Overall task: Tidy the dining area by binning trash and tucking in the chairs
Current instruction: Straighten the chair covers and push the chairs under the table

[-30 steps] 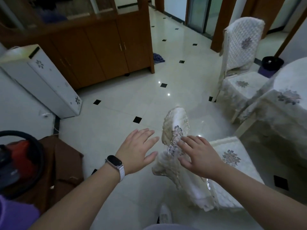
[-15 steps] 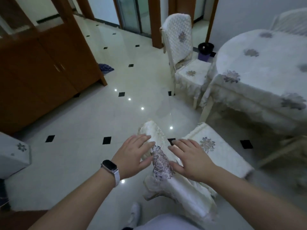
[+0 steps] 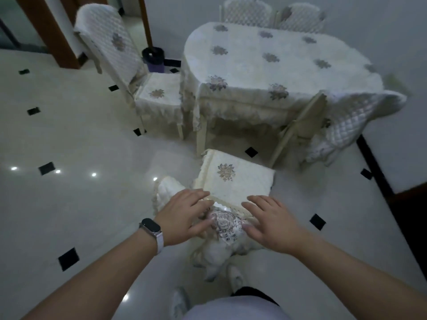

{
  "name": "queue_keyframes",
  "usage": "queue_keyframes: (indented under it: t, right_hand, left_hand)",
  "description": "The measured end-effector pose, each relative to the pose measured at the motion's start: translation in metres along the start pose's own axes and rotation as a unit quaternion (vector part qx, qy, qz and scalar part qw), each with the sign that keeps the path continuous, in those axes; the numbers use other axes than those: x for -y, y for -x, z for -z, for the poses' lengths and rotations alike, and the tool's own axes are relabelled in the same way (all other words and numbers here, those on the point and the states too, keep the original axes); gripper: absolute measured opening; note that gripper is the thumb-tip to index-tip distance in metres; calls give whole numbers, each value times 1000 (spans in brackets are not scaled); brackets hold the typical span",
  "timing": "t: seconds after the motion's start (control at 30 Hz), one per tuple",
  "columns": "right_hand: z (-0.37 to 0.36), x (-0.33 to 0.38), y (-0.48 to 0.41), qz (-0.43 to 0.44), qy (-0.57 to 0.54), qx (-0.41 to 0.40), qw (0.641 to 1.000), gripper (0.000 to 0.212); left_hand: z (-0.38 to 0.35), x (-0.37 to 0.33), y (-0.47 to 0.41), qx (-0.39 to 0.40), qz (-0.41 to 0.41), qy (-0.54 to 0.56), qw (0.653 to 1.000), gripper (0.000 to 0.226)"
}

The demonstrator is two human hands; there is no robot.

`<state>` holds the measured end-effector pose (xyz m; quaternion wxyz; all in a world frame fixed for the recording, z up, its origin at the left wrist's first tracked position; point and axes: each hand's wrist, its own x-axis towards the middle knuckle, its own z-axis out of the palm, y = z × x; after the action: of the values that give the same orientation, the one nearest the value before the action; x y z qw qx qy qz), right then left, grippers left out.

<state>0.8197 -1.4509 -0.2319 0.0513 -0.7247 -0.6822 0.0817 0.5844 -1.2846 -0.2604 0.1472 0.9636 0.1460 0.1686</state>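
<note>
A dining chair [image 3: 233, 179] with a cream lace cover stands right in front of me, its seat pointing at the table. My left hand [image 3: 184, 215], with a watch on the wrist, rests on the left side of the chair's backrest top. My right hand [image 3: 269, 224] rests on the right side of it, fingers spread over the cover. The oval dining table [image 3: 265, 65] with a flowered cream cloth lies beyond the chair. A gap of floor separates the chair's seat from the table's edge. A small dark bin [image 3: 153, 58] stands on the floor at the far left of the table.
A second covered chair [image 3: 138, 72] stands at the table's left end. A third chair [image 3: 335, 121] leans at the right corner with its quilted cover hanging. Two more chair backs [image 3: 272, 13] show behind the table. A wall edge [image 3: 379, 172] runs along the right.
My view has swung right, from the cabinet side to the table. Both hands stayed on the chair's backrest and the chair has turned so its seat faces the table.
</note>
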Motion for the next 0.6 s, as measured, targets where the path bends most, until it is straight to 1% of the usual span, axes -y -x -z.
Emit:
queue_keyframes:
  t: [0.1, 0.23, 0.43, 0.5, 0.6]
  right_hand:
    - [-6, 20, 20, -63, -5, 10, 998, 60]
    - [-10, 35, 36, -120, -23, 14, 992, 67]
    - [-28, 33, 44, -170, -61, 14, 984, 71]
    - [-37, 28, 47, -169, -68, 6, 983, 68]
    - [-46, 19, 43, -161, -78, -28, 984, 56]
  left_hand:
    - [-3, 12, 6, 20, -12, 20, 1000, 44]
    - [-10, 19, 14, 42, 1, 46, 998, 49]
    - [-8, 38, 7, 42, -2, 39, 998, 63]
    - [-11, 42, 8, 50, -6, 28, 998, 68]
    - [-19, 46, 6, 63, -7, 3, 998, 66]
